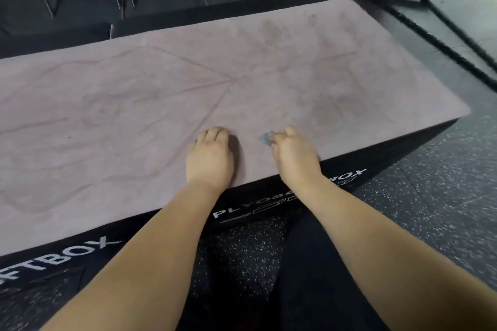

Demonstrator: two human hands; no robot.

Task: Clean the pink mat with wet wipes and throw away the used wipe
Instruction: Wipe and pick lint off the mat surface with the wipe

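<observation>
so the pink mat [150,126] is spread flat over a black soft box [398,161] with white lettering, creased all over and with darker smudgy patches toward its far right end. left hand [210,154] is just resting palm-down on the mat near the front edge, fingers close together and holding nothing, while the right hand [293,152] right beside it has its fingers curled around a small scrunched wet wipe [265,138] that pokes out to the left and touches the mat. speckled floor [446,196] below, thick black rope [441,45] off to the right.
</observation>
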